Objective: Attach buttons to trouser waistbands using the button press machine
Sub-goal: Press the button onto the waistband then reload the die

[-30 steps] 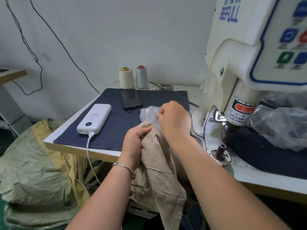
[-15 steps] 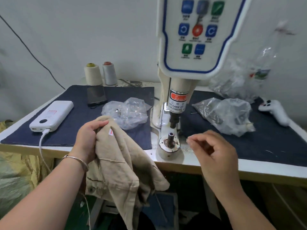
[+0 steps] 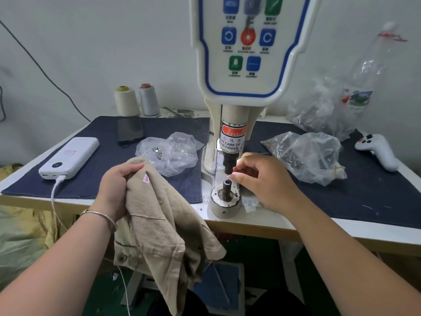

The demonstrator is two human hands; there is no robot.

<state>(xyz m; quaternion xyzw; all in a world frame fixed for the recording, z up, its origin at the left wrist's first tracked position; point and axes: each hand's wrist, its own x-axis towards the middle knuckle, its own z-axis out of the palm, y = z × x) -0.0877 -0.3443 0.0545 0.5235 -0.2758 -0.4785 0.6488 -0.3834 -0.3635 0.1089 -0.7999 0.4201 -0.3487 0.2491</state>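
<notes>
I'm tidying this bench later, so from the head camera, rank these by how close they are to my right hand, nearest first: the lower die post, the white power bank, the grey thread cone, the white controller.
From the right hand:
1. Lower die post, just left of the fingertips.
2. White controller, far right on the mat.
3. Grey thread cone, back left by the wall.
4. White power bank, far left edge.

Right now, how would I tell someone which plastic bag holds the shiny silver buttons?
Start at the button press machine standing mid-table, then look just left of its column on the dark blue mat. The small clear bag there lies behind the beige trousers held by the left hand. Unlike the bigger bag right of the machine with darker contents, it shows bright silver pieces.
</notes>
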